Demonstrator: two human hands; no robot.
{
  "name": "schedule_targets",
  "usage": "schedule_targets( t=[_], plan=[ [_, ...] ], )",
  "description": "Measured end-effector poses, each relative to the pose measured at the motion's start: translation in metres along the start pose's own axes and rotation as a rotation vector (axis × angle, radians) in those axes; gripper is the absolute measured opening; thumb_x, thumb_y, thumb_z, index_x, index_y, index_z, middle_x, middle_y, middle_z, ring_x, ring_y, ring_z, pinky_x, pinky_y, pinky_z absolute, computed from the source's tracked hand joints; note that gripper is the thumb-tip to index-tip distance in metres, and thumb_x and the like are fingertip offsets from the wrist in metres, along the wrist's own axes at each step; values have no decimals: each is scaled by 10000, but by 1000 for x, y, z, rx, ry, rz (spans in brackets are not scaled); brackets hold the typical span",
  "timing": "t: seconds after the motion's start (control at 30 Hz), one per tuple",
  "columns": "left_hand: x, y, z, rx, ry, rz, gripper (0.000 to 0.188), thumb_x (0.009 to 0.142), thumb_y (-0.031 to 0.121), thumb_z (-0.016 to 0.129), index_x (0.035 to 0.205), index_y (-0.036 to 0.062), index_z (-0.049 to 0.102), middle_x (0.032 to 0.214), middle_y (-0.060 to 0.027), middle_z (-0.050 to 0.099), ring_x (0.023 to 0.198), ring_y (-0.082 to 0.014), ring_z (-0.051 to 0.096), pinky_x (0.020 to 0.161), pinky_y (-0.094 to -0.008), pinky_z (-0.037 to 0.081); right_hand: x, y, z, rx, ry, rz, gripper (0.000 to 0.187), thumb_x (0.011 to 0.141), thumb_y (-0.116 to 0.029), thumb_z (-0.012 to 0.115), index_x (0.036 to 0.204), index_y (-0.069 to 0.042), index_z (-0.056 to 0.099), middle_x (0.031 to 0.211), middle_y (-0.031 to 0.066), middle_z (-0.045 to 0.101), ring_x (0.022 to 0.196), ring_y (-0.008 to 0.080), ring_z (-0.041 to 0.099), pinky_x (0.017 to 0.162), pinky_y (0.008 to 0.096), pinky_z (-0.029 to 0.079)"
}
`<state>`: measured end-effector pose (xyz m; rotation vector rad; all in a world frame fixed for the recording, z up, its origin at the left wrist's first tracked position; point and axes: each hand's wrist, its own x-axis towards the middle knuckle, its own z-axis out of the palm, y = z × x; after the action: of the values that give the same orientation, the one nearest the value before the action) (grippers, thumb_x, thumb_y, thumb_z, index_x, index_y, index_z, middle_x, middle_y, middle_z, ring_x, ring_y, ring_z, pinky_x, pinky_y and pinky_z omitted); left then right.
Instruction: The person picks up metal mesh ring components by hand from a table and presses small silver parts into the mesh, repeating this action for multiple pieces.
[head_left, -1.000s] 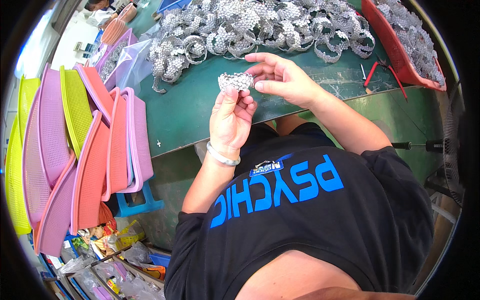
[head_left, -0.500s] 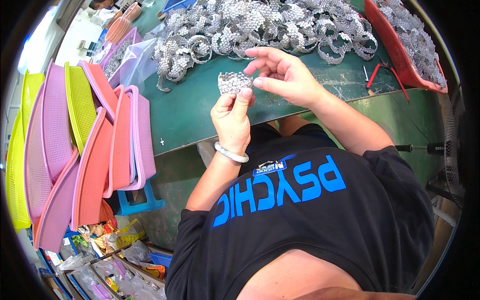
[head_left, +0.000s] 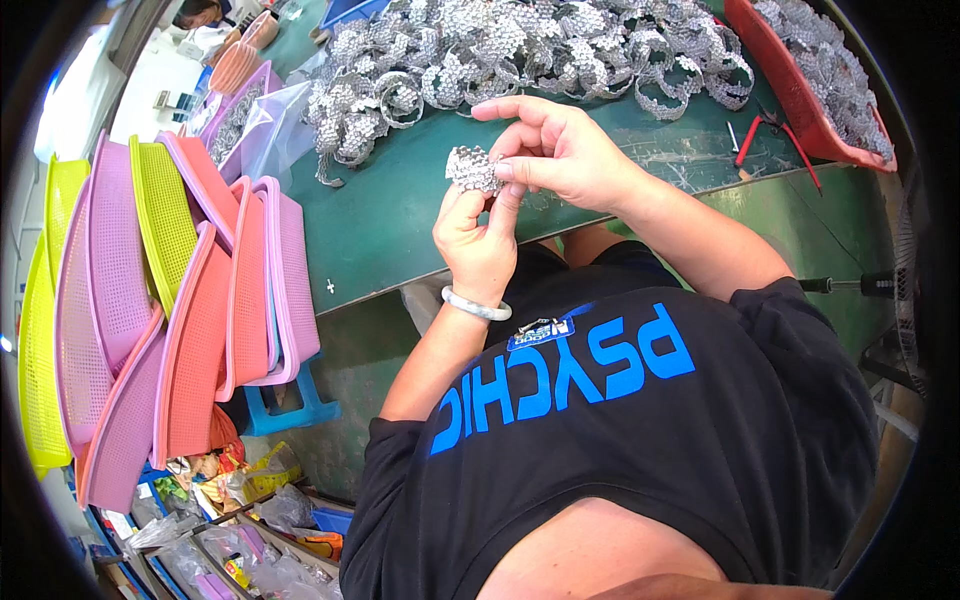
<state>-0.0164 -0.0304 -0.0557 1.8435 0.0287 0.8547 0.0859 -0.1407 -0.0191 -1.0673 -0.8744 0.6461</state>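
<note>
Over the table's near edge I hold a small silver metal band point(head_left: 468, 168) with a bumpy, scale-like pattern; it looks like a cuff bracelet. My left hand point(head_left: 476, 238) grips it from below between thumb and fingers, and a pale bangle circles that wrist. On the band's right end, the thumb and a bent finger of my right hand point(head_left: 570, 158) close in a pinch, while the index finger stretches out above. Part of the band is hidden behind the fingers. Beyond my hands lies a large heap of similar silver bands point(head_left: 520, 55).
Red-handled pliers point(head_left: 742, 150) lie right on the green table point(head_left: 400, 210), near a red basket point(head_left: 810, 105) of silver pieces. Colourful plastic baskets point(head_left: 195, 340) are stacked at left above a blue stool point(head_left: 290, 410). A purple bin point(head_left: 265, 80) and clear plastic bag point(head_left: 275, 130) sit far left.
My right thumb and finger have come down onto the band's right end, where they were apart from it. The band has turned and tilted, and the left hand has shifted slightly right.
</note>
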Motion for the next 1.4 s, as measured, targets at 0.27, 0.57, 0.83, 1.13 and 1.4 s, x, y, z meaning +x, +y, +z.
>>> schedule_targets(
  t=[0.27,0.57,0.83,1.13,1.4],
  plan=[
    [-7,3,-9,-348,24,-318,354,800,101,635,1093,-38,492,993,-79,543,816,-96,524,700,-235,445,0,0,-9,31,-1,-7,492,786,-25,588,1245,-11,412,846,22,593,734,61,524,644,194,427],
    [9,17,-13,-593,-35,-447,508,848,184,581,1249,-16,341,1042,-106,553,907,-175,571,766,-301,484,1,7,-14,122,-90,-20,494,797,-63,599,1249,-13,407,874,20,588,772,69,527,691,210,427],
    [10,22,-8,-499,35,-349,645,746,51,686,1259,-44,306,1087,-114,513,967,-154,538,835,-264,446,-2,12,-15,87,-7,-15,553,802,-80,591,1298,-61,347,1057,67,558,894,98,530,746,237,438],
    [8,20,-4,-255,69,-186,651,714,22,706,1239,-33,324,1098,-124,504,959,-167,544,821,-270,462,-7,7,-13,16,6,76,543,820,-104,575,1307,-64,339,1080,78,546,904,105,528,754,244,438],
    [8,15,-1,-217,85,-177,660,704,43,724,1229,-41,332,1091,-128,504,955,-166,541,820,-277,466,-9,6,-10,19,15,127,559,813,-91,594,1305,-52,331,1078,95,542,916,117,533,782,252,443]
  ],
)
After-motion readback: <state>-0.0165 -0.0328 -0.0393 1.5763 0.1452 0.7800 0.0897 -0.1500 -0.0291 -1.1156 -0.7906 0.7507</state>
